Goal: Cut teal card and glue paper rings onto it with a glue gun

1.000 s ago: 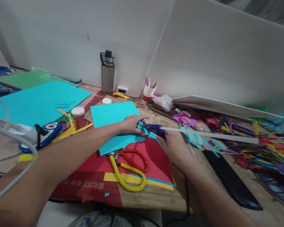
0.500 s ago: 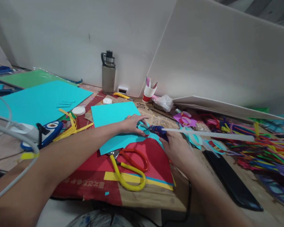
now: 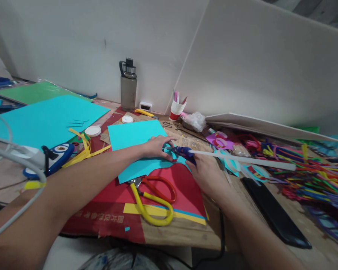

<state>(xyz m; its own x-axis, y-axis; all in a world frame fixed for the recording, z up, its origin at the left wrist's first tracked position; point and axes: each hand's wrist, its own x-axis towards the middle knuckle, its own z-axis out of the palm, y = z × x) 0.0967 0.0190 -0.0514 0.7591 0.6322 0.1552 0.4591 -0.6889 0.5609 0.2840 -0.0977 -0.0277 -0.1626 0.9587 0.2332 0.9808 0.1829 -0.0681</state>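
Brown cardboard (image 3: 183, 238) covers the near part of our desk (image 3: 5, 174), and we do well to work over it, where a stray drip should do little harm. Our turquoise sheet (image 3: 132, 135) runs beneath our left forearm and overlaps the red sheet (image 3: 186, 187) nearer us; both are best left flat. Scissors (image 3: 152, 197) with red and yellow handles rest on that red sheet, clear of our wrists. Our right hand (image 3: 208, 172) has its grip wrapped around a tool, and our left hand (image 3: 159, 147), low over the turquoise sheet, has its grip pinched on paper. White glue stick (image 3: 242, 158) juts far out behind the blue glue gun (image 3: 186, 152) we hold, so we should turn gently. Just ahead of the nozzle sits the small turquoise paper loop (image 3: 172, 153), between our left fingers; contact is too small to tell. We would squeeze lightly, lay a thin bead, and angle our thumb away from a probably hot tip.
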